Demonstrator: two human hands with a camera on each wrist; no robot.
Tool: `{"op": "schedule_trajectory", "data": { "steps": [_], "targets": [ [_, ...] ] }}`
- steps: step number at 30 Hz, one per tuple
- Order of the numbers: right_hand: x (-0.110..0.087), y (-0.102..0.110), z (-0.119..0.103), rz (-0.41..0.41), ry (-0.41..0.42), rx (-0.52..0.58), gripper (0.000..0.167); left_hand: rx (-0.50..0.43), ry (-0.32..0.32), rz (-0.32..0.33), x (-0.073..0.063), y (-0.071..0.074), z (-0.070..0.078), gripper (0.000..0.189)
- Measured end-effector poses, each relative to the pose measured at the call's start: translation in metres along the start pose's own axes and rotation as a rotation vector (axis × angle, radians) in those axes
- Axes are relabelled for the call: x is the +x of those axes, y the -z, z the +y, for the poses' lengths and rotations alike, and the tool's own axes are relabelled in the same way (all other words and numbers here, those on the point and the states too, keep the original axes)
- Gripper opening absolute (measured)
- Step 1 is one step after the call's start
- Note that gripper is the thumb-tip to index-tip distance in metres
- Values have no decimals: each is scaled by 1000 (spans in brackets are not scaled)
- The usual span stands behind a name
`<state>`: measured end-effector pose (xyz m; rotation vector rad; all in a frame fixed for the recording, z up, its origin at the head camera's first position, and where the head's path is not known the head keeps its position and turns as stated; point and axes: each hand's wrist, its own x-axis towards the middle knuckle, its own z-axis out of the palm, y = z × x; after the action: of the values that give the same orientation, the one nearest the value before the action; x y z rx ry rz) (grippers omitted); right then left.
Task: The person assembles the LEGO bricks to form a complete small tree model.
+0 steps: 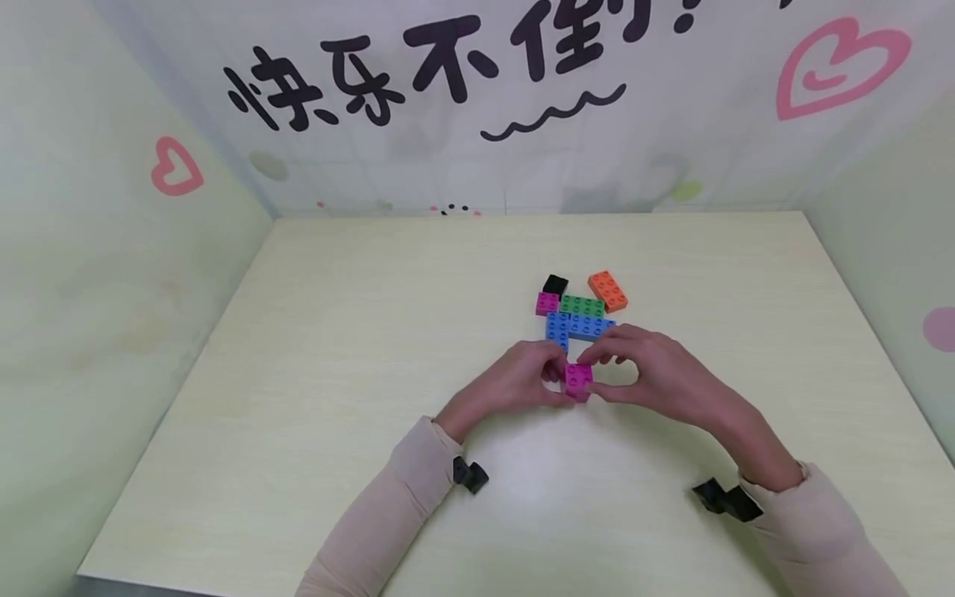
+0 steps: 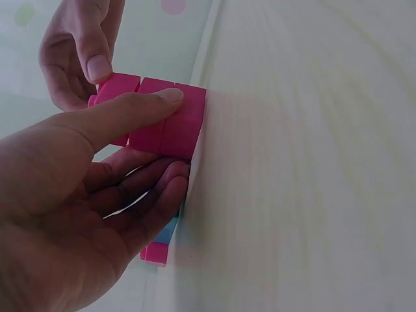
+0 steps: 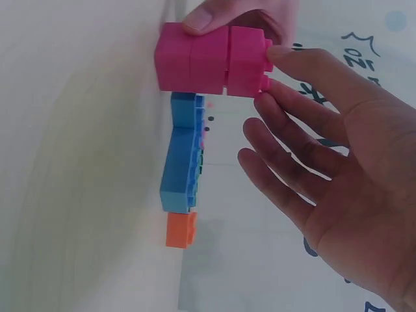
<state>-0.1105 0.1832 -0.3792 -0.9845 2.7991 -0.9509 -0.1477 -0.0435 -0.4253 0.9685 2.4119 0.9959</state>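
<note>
A stack of three pink toy building bricks (image 1: 578, 377) stands upright on the table. A thin gap shows between the top brick (image 3: 247, 62) and the two lower ones (image 3: 192, 58). My left hand (image 1: 525, 377) grips the stack from its left side, the thumb lying along the near face in the left wrist view and the fingers behind. From the other side my right hand (image 1: 656, 377) pinches the top brick at its studded end between thumb and index finger. The other right fingers are loosely bent beside it, touching nothing.
Just behind the hands lie two blue bricks (image 1: 557, 327), a green brick (image 1: 582, 305), a small pink brick (image 1: 547, 303), a black brick (image 1: 555, 285) and an orange brick (image 1: 608, 290). A printed wall (image 1: 418, 166) stands along the table's (image 1: 336, 315) back edge.
</note>
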Motion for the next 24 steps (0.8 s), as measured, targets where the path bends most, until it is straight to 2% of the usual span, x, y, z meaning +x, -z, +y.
{"op": "schedule_trajectory", "data": {
  "steps": [4,10,19,21,24],
  "targets": [
    [1,-2,2,-4,12,6,28,6,-6,0,0,0,-2,32],
    [1,-5,1,5,21,-45,27,3,-27,8,2,0,-4,31],
    [1,-7,-2,-41,-24,-111,33,17,-12,14,1,0,1,32],
    [2,-9,0,-54,-25,-124,35,18,-19,10,1,1,1,33],
    [3,-12,1,-65,-29,-134,36,1,-10,-34,-1,6,2,34]
  ]
}}
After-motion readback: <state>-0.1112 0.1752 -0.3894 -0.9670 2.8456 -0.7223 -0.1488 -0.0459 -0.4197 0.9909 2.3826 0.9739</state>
